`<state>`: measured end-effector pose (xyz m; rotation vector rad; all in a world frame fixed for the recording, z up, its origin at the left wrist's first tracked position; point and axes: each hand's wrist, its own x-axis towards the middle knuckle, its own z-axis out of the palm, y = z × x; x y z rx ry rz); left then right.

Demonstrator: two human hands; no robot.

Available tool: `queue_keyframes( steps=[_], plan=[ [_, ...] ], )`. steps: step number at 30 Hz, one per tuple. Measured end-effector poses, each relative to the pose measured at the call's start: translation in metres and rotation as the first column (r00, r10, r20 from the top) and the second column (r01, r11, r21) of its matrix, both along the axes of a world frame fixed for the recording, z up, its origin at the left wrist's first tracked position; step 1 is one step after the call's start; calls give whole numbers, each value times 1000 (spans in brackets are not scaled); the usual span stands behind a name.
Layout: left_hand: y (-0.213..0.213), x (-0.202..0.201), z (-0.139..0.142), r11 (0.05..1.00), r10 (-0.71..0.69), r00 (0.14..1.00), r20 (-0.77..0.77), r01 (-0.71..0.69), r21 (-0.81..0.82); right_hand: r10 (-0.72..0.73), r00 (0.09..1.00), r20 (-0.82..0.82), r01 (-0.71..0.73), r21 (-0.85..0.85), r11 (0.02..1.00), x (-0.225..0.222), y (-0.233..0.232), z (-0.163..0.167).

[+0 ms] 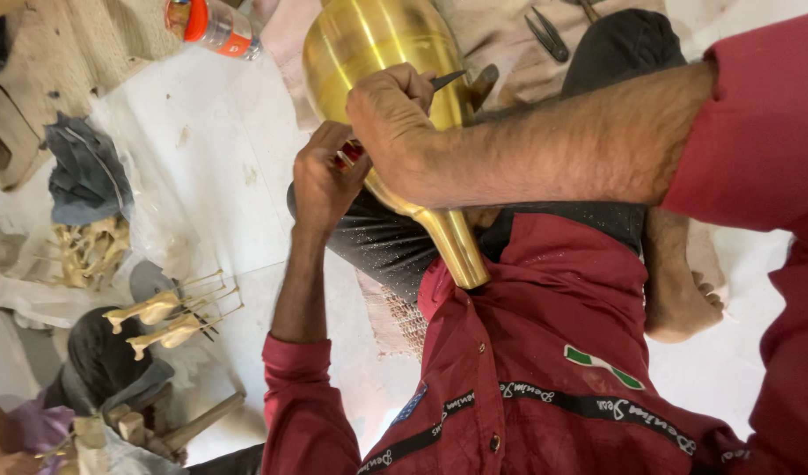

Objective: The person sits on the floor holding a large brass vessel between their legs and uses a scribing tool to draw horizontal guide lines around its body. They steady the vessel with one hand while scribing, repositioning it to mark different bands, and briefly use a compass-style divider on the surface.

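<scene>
While the person in the dark red shirt [544, 352] is sitting on the pale floor [219, 167], a polished brass vase [377, 79] is lying across the lap, its round belly pointing to the far side of the scene and its narrow flared neck [452, 246] pointing near, toward the chest. The right hand [391, 123] is lying over the vase where the belly is narrowing into the neck, and it is pinching a thin dark graving tool [446, 80] whose tip is resting against the brass just right of the knuckles. That hand is closed firmly around the tool, with the forearm [580, 141] reaching in from the right. The left hand [325, 180] is curling tight just left of and under the vase, touching its side, and it is clenched around something small and red [351, 154]; what that thing is I cannot tell. So the vase is sitting between the two hands, pressed from above by the right and propped from the left by the other.

Far right, a pair of black pincers [549, 33] is lying on cloth. Far left, an orange-capped bottle [215, 25] is lying on its side. To the near left, small brass animal figures [162, 321] are resting on the floor beside a crumpled grey rag [87, 171]. A bare foot [681, 303] is showing at the right.
</scene>
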<state>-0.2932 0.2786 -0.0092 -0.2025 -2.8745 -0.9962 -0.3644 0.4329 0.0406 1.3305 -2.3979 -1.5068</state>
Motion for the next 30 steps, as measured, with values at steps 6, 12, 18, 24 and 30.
queue_keyframes(
  steps=[6,12,18,24,30],
  plan=[
    [-9,23,-30,923,205,979,22,-201,328,54,993,-109,-50,36,998,-1,-12,-11],
    [15,38,-52,947,288,900,-326,-219,234,122,989,-81,-118,56,991,-1,-13,-12],
    [32,36,-54,878,438,846,-305,-329,347,178,983,-32,-174,110,979,-2,-14,7],
    [32,31,-54,906,415,828,-378,-338,255,160,987,-30,-158,39,987,-1,-14,16],
    [34,31,-59,905,416,827,-379,-337,259,143,990,8,-143,18,990,-1,-13,22]
  ],
)
